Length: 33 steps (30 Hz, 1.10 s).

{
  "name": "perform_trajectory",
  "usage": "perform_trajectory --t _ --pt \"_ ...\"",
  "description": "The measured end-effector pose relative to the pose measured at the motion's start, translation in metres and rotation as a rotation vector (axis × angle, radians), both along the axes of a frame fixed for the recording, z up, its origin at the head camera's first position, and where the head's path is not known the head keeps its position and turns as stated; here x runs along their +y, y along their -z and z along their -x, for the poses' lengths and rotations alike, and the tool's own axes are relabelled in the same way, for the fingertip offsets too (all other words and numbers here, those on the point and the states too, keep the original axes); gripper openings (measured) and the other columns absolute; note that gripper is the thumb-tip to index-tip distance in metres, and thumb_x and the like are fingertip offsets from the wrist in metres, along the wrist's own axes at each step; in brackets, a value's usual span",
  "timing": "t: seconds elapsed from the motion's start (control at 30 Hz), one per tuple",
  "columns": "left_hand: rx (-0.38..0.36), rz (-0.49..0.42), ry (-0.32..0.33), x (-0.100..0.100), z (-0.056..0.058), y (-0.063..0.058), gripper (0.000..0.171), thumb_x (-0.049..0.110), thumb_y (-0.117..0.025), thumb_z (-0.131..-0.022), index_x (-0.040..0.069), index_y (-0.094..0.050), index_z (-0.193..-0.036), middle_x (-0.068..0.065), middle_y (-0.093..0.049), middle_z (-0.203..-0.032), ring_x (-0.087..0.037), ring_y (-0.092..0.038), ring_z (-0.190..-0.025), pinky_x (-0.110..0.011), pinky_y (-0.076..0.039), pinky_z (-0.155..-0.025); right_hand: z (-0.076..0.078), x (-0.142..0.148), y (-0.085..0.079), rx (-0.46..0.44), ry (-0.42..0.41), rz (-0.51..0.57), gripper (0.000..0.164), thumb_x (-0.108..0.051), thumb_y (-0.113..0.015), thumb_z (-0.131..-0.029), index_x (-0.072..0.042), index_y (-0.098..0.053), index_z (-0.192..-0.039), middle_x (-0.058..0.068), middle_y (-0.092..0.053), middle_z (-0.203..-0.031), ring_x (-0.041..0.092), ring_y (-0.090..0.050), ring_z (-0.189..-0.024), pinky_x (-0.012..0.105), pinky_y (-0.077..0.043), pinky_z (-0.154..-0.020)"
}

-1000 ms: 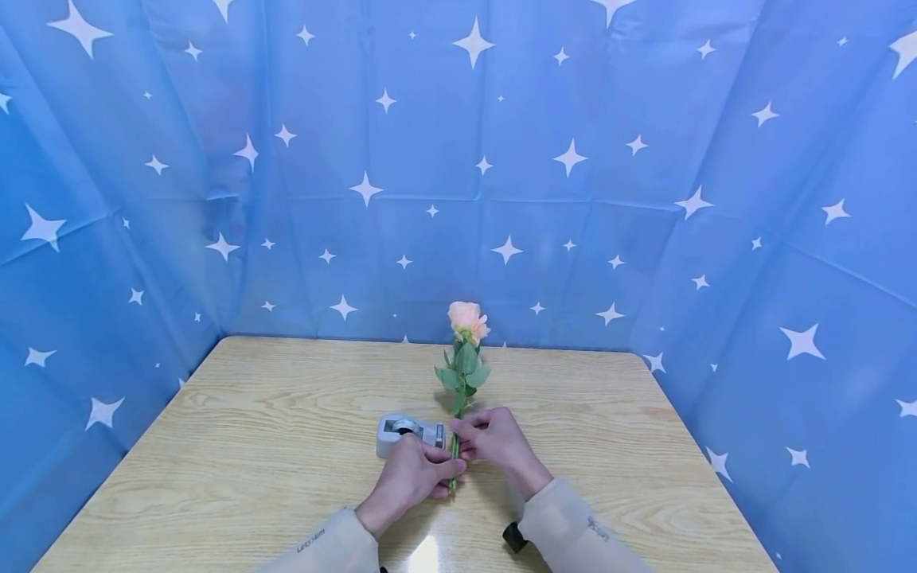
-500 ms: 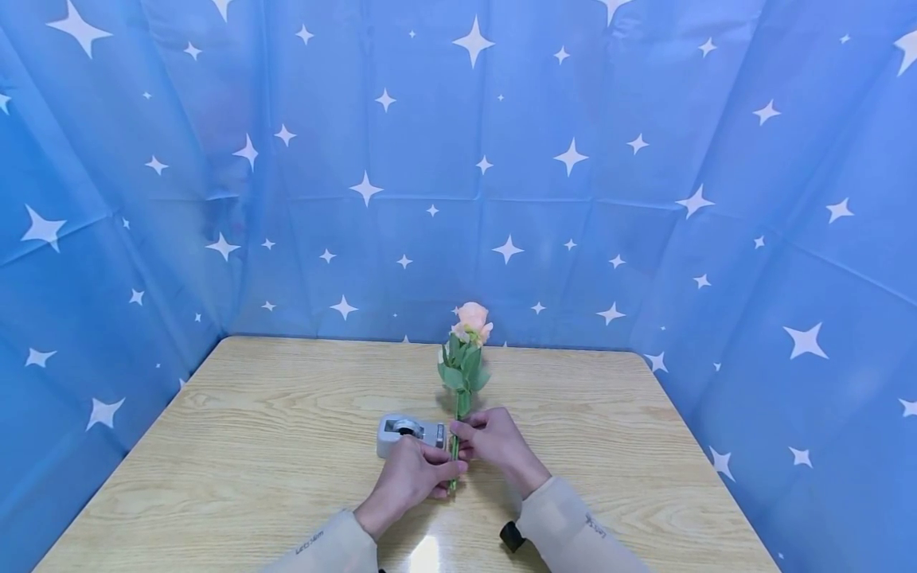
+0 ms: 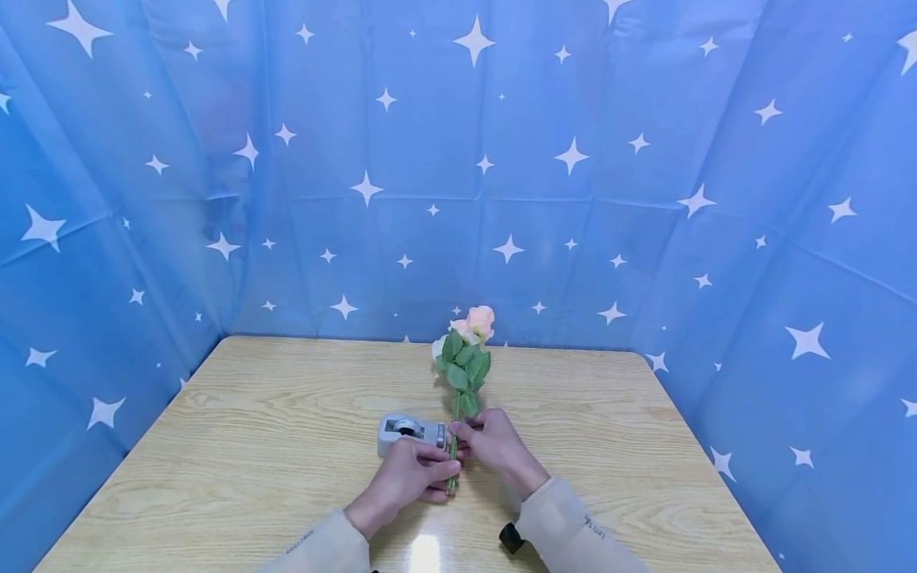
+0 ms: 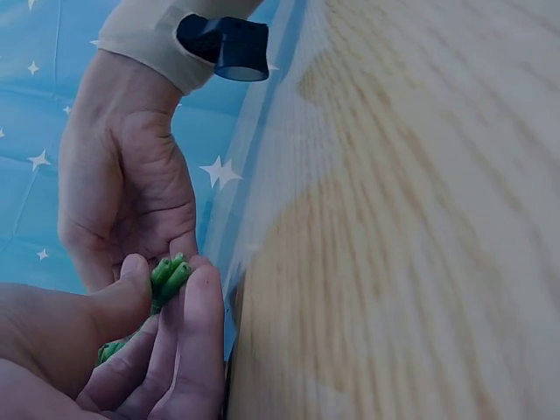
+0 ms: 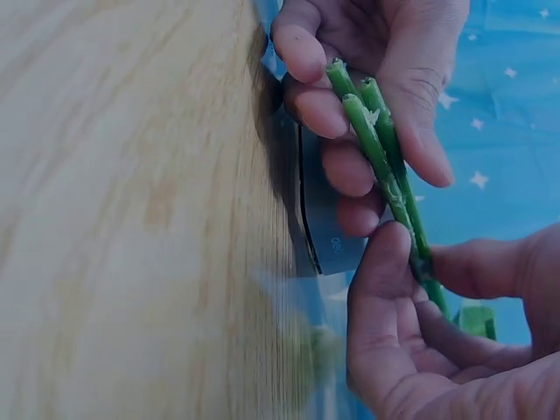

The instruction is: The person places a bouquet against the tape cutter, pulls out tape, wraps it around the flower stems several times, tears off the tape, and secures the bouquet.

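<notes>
A small bunch of roses, peach and whitish heads [image 3: 476,322] above green leaves [image 3: 462,362], stands over the table with its stems pointing toward me. My right hand [image 3: 494,442] pinches the stems between thumb and fingers below the leaves. Lower down, near the cut ends, my left hand [image 3: 415,477] grips them between thumb and fingers. Three green stem ends [image 5: 363,114] lie together in the right wrist view, with shiny patches along them. Directly behind my left hand sits a grey-white tape dispenser [image 3: 390,430], its front end close to the stems.
The light wood table [image 3: 251,446] reaches back to a blue curtain [image 3: 430,159] with white stars, which also hangs along both sides. A black wrist camera [image 3: 512,539] juts from the right sleeve, low over the table.
The rose heads have turned about the stems and swung slightly right, bringing a whitish bloom into view on the left. My left hand has shifted slightly left; both hands stay on the stems.
</notes>
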State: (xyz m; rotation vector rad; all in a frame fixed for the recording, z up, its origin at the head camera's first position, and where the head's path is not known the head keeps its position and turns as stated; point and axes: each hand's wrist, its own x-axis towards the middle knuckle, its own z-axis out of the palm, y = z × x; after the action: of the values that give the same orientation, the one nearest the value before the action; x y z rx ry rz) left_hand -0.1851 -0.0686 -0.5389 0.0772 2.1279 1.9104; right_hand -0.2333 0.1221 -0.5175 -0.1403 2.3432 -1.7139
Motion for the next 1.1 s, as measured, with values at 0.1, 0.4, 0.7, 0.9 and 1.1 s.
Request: perform_trajectory --t 0.1,0.4,0.7,0.9,1.1 --pt "-0.014 -0.022 0.014 -0.0010 0.0005 0.0009 0.022 0.008 -0.085 -0.107 -0.009 -0.083 -0.120 -0.020 -0.089 -0.102 -0.015 -0.083 -0.077 -0.036 -0.076 -0.075 -0.0003 -0.0002 -0.0005 0.002 -0.001 -0.004 0.027 -0.016 -0.074 -0.116 0.010 -0.083 -0.115 0.016 -0.084 -0.103 0.011 -0.079 -0.080 0.027 -0.071 -0.079" --pt "-0.016 0.006 0.021 0.0000 0.0003 -0.0014 0.021 0.009 -0.085 -0.107 -0.008 -0.086 -0.120 -0.017 -0.088 -0.098 -0.012 -0.082 -0.075 -0.031 -0.075 -0.073 -0.0001 0.0013 0.0019 -0.015 -0.005 0.001 0.028 -0.015 -0.072 -0.116 0.011 -0.081 -0.119 0.018 -0.085 -0.109 0.015 -0.081 -0.086 0.032 -0.074 -0.084" --pt "-0.003 0.022 0.022 0.0016 -0.0003 -0.0033 0.019 0.009 -0.085 -0.107 -0.007 -0.087 -0.117 -0.017 -0.088 -0.093 -0.012 -0.082 -0.074 -0.030 -0.074 -0.073 -0.0004 0.0029 0.0037 -0.017 -0.025 0.038 0.026 -0.012 -0.077 -0.112 0.013 -0.081 -0.120 0.022 -0.086 -0.112 0.021 -0.086 -0.091 0.037 -0.076 -0.087" --pt "-0.004 0.035 0.022 0.0028 0.0000 -0.0040 0.018 0.010 -0.086 -0.107 -0.006 -0.088 -0.115 -0.017 -0.088 -0.093 -0.013 -0.083 -0.074 -0.030 -0.074 -0.072 0.0005 0.0024 0.0043 -0.023 -0.020 0.023 0.027 -0.011 -0.079 -0.111 0.013 -0.080 -0.120 0.021 -0.087 -0.109 0.023 -0.087 -0.089 0.036 -0.076 -0.085" --pt "-0.016 0.047 0.018 0.0031 0.0003 -0.0054 0.017 0.010 -0.086 -0.107 -0.005 -0.088 -0.114 -0.016 -0.088 -0.093 -0.013 -0.084 -0.075 -0.028 -0.073 -0.071 0.0013 0.0015 0.0047 -0.020 -0.016 0.004 0.026 -0.012 -0.080 -0.110 0.012 -0.081 -0.118 0.020 -0.088 -0.107 0.024 -0.088 -0.090 0.034 -0.075 -0.083"
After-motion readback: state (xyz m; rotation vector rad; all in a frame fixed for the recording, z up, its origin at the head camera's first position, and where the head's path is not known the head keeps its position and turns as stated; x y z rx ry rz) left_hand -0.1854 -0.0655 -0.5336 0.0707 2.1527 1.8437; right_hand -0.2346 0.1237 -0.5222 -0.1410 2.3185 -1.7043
